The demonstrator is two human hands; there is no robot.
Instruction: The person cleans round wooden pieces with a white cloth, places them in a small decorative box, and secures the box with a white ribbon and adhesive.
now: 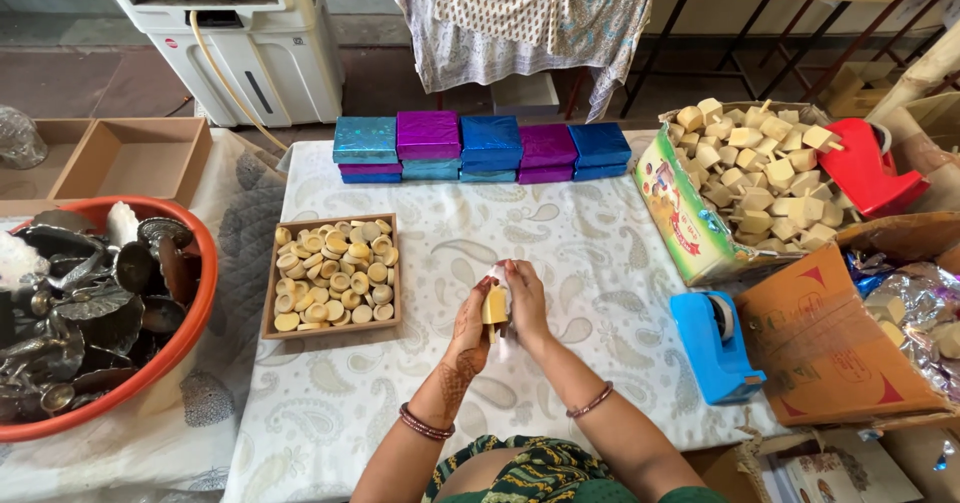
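Pale yellow wooden block (495, 306) pinched upright between left hand (472, 325) and right hand (526, 301), both clamped on it, dead centre of the paisley-cloth surface (600, 253). Shallow wooden tray of round yellow pieces (333, 275) at 9 o'clock, blue tape dispenser (712, 345) at 3, probably kept close for easy grabbing.

A table (590, 253) under a white paisley cloth carries a shallow wooden tray (334, 335) of round pale pieces at left, a row of shiny blue and purple boxes (480, 147) along the far edge, and a blue tape dispenser (712, 345) near right.
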